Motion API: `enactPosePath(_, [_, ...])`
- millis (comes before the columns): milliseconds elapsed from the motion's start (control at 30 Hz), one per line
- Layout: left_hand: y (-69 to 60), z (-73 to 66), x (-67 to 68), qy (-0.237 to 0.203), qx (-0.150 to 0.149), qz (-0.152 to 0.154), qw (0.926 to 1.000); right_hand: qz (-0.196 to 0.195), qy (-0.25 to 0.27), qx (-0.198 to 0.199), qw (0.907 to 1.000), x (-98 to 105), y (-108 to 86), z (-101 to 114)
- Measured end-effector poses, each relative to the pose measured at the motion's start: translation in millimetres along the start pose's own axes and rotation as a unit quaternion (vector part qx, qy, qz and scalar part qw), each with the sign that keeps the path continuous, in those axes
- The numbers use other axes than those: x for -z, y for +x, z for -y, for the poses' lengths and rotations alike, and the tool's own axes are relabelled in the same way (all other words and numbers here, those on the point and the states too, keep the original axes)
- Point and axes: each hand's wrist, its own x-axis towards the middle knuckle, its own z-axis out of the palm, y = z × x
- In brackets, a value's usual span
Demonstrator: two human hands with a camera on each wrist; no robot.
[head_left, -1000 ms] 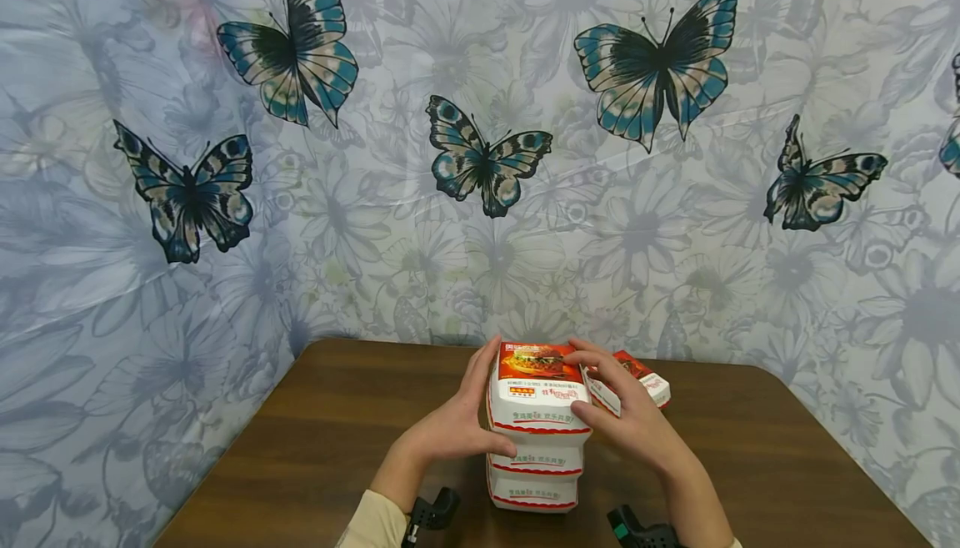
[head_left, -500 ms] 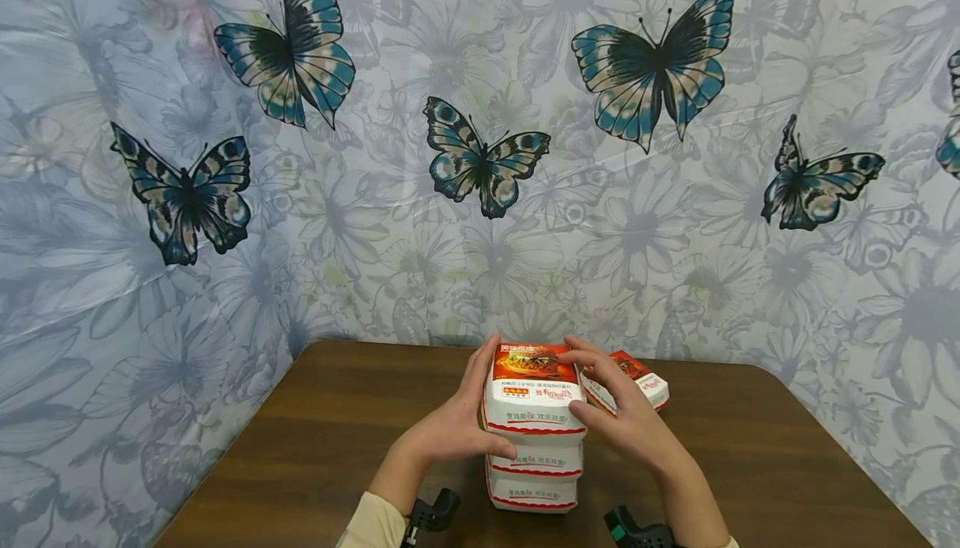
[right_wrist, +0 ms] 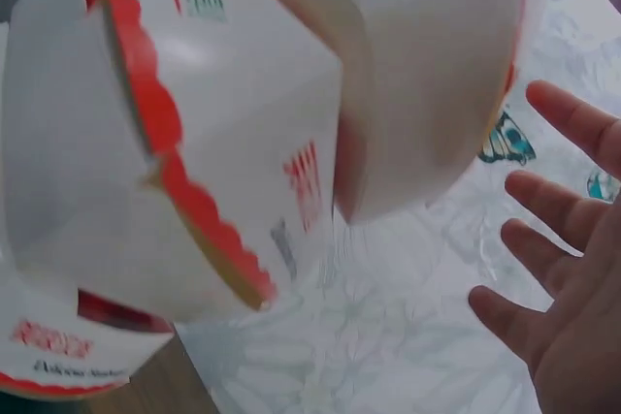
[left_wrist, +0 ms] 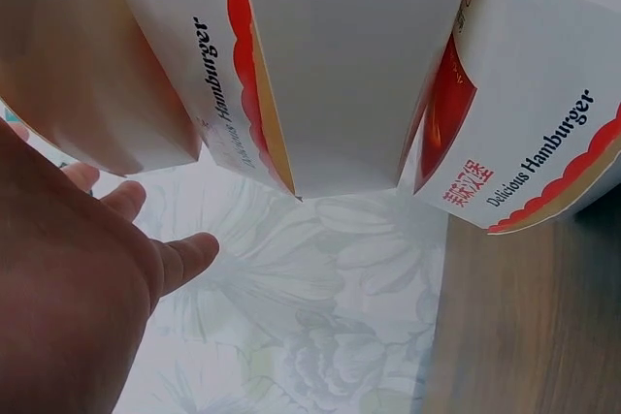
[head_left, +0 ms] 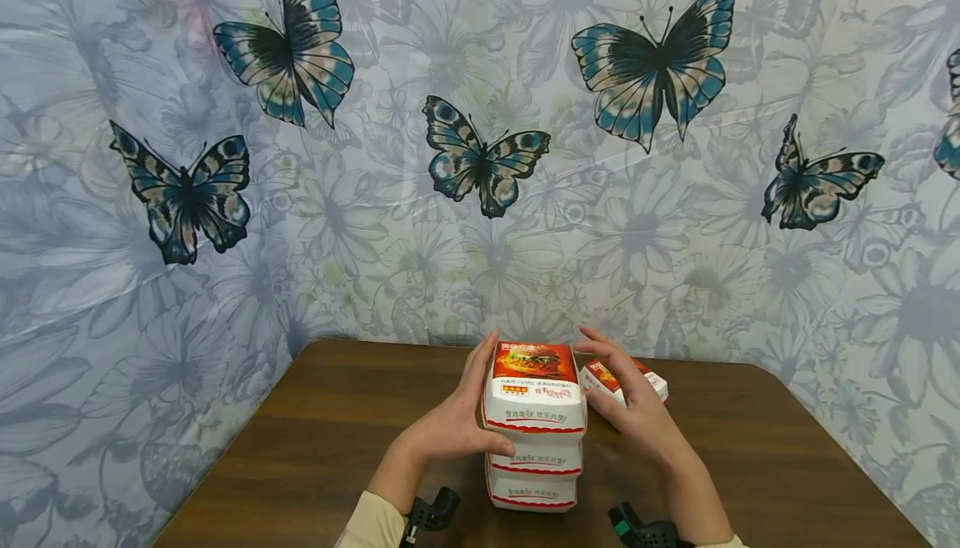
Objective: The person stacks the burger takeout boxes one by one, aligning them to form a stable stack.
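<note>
Three white and red hamburger boxes stand stacked on the table in the head view: a top box [head_left: 534, 385], a middle box [head_left: 542, 454] and a bottom box [head_left: 532, 494]. My left hand [head_left: 444, 429] is at the stack's left side, fingers extended along the top box and thumb in front near the middle box. Whether it touches cannot be told. To the right, my right hand [head_left: 637, 406] stands apart from the stack with spread fingers, also seen in the right wrist view as a hand [right_wrist: 572, 239] beside the boxes.
Another hamburger box [head_left: 651, 381] lies behind my right hand, partly covered by it. The brown wooden table [head_left: 337, 414] ends at a patterned cloth backdrop [head_left: 480, 281] with butterflies. Each wrist wears a black camera mount [head_left: 435, 508].
The top box shifted slightly left early on. My right hand has since let go of it and drawn away to the right. The left hand has hardly moved.
</note>
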Motion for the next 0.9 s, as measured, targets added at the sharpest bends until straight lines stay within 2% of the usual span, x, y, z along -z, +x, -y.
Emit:
enactPosePath(167, [-0.1,1.2,0.3,0.004,-0.004,-0.001,1.0,-0.044,0.018,-0.038,0.9981,8,-1.5,-10])
enactPosePath(300, [-0.1,2.0,0.2,0.007,-0.008,-0.003,0.9999,-0.107,0.039,-0.09,0.9894,13,-4.2,-24])
enactPosePath(400, [-0.1,2.3,0.1,0.006,-0.007,-0.002,1.0,-0.148,0.061,-0.133,0.9782,17,-7.5,-36])
enactPosePath(533, [-0.8,0.9,0.4,0.004,-0.002,-0.002,1.0,-0.176,0.1,-0.181,0.9624,23,-13.5,-51])
enactPosePath(733, [-1.7,-0.1,1.0,0.002,-0.002,-0.003,1.0,-0.232,0.166,-0.235,0.9293,28,-21.3,-70])
enactPosePath(800, [-1.7,-0.3,1.0,0.0,-0.003,-0.003,1.0,-0.244,0.165,-0.252,0.9219,28,-24.3,-77])
enactPosePath(900, [-1.8,-0.9,0.4,-0.001,-0.004,-0.003,1.0,-0.243,0.145,-0.287,0.9153,30,-31.1,-86])
